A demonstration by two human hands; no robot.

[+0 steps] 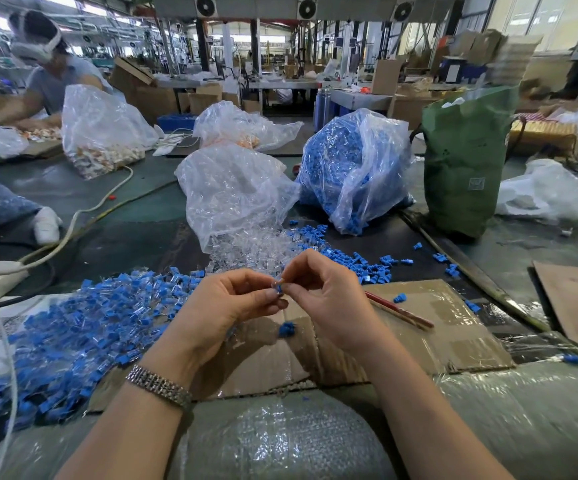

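1. Pinching a small blue piece (279,289) between left hand (235,303) and right hand (325,299), dead centre of the frame.
2. Hovering over the cardboard (419,327), just right of the blue pile (72,341) at lower left.

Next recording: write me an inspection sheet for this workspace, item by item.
Surface: taped flat cardboard on a dark surface.
Job's things: small blue-and-clear part; pile of joined parts at left; clear pieces spilling from clear bag; loose blue caps; bag of blue caps.
Clutter: green bag; red sticks.
Grippers: left hand and right hand both pinch the part.
Cables: white cable along the left.
Surroundings: factory hall; another person working at left.
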